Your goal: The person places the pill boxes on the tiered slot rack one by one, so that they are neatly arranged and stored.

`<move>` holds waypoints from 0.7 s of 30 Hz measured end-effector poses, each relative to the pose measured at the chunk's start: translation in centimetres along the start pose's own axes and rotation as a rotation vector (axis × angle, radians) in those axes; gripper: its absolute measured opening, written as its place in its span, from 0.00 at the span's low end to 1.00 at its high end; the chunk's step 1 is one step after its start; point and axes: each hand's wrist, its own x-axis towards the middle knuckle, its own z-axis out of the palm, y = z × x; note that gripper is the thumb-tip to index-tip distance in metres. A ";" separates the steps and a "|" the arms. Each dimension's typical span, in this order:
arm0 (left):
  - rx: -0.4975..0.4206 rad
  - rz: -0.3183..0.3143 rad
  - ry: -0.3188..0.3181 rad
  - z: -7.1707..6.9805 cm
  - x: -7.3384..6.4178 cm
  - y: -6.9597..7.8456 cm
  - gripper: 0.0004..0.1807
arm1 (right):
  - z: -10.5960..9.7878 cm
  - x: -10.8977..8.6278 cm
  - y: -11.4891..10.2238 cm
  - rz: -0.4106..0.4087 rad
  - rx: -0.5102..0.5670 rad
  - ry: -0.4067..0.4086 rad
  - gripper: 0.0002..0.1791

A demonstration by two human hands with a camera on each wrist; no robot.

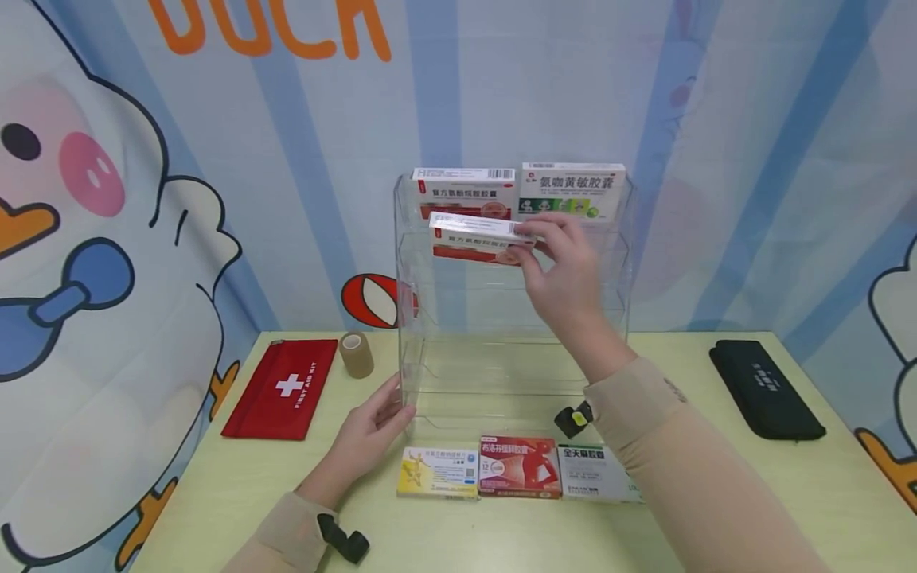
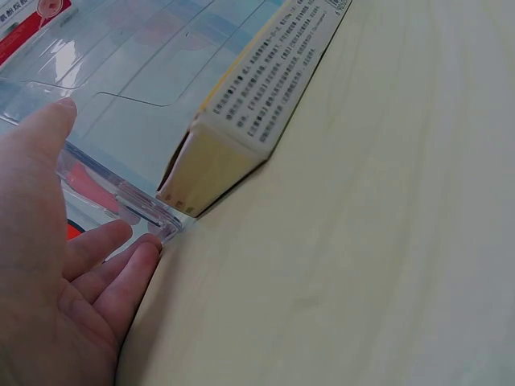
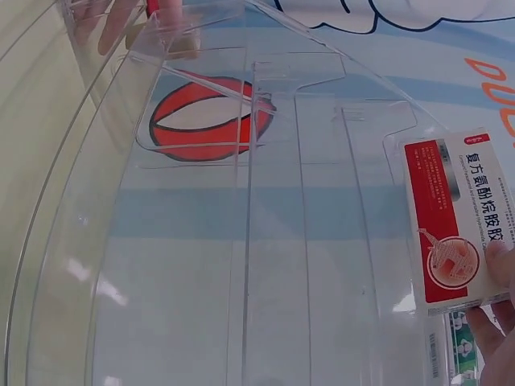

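A clear stepped display rack (image 1: 401, 294) stands on the table. My right hand (image 1: 571, 282) pinches a white-and-red medicine box (image 1: 466, 240) by its right end, thumb in front, in front of the rack's upper tiers. In the right wrist view the red panel of this medicine box (image 3: 438, 225) shows. My left hand (image 1: 361, 442) holds the rack's lower left side, its thumb on the inner side and the other fingers outside in the left wrist view. On the top tier stand a similar white-and-red box (image 1: 462, 193) and a white-and-green box (image 1: 571, 185).
Before the rack's foot lie a yellow-and-white box (image 1: 438, 472), a red box (image 1: 519, 468) and a white box (image 1: 598, 477), partly behind my right sleeve. A red first aid pouch (image 1: 265, 398) and tan tape roll (image 1: 357, 356) are left; a black pouch (image 1: 766, 390) is right.
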 end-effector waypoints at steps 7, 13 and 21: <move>-0.004 0.011 -0.003 0.0 0.0 -0.1 0.40 | 1.0 -0.1 0.4 0.035 -0.012 -0.028 0.13; 0.000 0.015 0.001 0.0 0.0 -0.1 0.40 | 1.9 -0.3 0.5 0.028 -0.008 -0.057 0.12; -0.005 0.010 0.000 -0.1 0.0 0.0 0.40 | 2.5 -0.3 0.3 0.075 0.011 -0.089 0.13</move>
